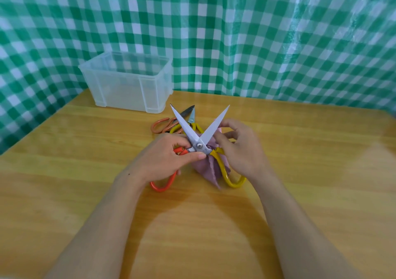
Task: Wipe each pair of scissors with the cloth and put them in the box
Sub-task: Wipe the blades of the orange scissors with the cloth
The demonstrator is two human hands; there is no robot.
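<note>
Head view: your left hand (165,156) grips the open scissors (199,145) by the orange handle, thumb just under the pivot, blades spread in a wide V pointing away from you. Your right hand (237,148) pinches the purple cloth (205,169) vs the right blade; cloth hangs btwn the handles, beside the yellow one. An orange-handled pair (160,124) & a yellow-handled pair (194,120) lie on the table (300,150) just behind. Clear box (128,81) stands back left, apart from both hands.
</note>
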